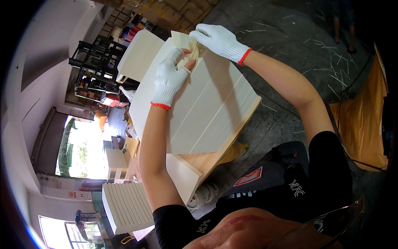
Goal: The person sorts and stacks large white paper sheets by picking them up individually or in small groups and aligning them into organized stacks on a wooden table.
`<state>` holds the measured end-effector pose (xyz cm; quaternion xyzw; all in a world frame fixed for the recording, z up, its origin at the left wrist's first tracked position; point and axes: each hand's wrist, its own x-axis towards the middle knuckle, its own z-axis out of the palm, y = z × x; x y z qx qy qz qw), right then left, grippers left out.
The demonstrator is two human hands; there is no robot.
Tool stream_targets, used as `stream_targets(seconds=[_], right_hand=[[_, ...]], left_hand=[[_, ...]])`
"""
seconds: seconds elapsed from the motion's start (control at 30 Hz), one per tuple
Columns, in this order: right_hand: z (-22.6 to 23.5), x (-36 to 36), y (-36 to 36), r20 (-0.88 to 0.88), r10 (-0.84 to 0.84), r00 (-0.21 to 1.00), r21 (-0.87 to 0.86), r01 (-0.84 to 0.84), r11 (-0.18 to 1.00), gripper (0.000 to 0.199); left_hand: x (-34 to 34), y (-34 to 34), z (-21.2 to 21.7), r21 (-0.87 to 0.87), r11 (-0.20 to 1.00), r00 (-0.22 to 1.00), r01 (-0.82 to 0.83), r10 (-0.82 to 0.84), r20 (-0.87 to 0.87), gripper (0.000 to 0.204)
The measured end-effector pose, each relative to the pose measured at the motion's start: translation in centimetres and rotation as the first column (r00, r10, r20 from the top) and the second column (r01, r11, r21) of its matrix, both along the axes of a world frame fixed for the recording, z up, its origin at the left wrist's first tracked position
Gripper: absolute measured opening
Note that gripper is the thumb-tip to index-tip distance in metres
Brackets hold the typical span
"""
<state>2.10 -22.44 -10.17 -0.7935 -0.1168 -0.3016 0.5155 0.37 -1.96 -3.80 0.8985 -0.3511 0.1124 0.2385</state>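
A large white-painted wooden panel (207, 112) with long straight grooves lies tilted in front of me, its bare wood edge showing at the lower right. My left hand (170, 76), in a white knit glove with a red cuff, and my right hand (217, 39), gloved the same, both grip a pale folded sheet (185, 43) that looks like sandpaper. They hold it against the panel's far end. Part of the sheet is hidden under my fingers.
A second white panel (139, 54) lies beyond the first. A stack of white grooved boards (126, 205) sits at lower left, near a bright doorway. A black metal rack (93, 62) stands at upper left. Wood splinters litter the grey floor (290, 37); an orange sheet (362, 120) hangs at right.
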Motion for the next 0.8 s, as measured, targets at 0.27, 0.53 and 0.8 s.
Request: stream_targets(seconds=[0.27,0.53,0.8], right_hand=[[0.7,-1.0,0.0,-0.016,-0.012,1.0,-0.015,0.011,1.0,0.051],[1.7,-2.0,-2.2,-0.097,-0.147,0.984,-0.499,0.08,0.863,0.043],[2.4,0.5,-2.4,0.134,0.075,0.988,-0.593,0.019,0.805,0.037]], left_hand=[[-1.8,-0.9,0.8,-0.057,0.998,0.999,-0.033,0.035,0.032,0.028],[-2.2,-0.4,1.0,0.02,0.995,0.995,-0.099,0.098,0.03,0.022],[-0.8,-0.3,0.5,0.001,1.0,0.998,-0.005,0.005,0.069,0.024]])
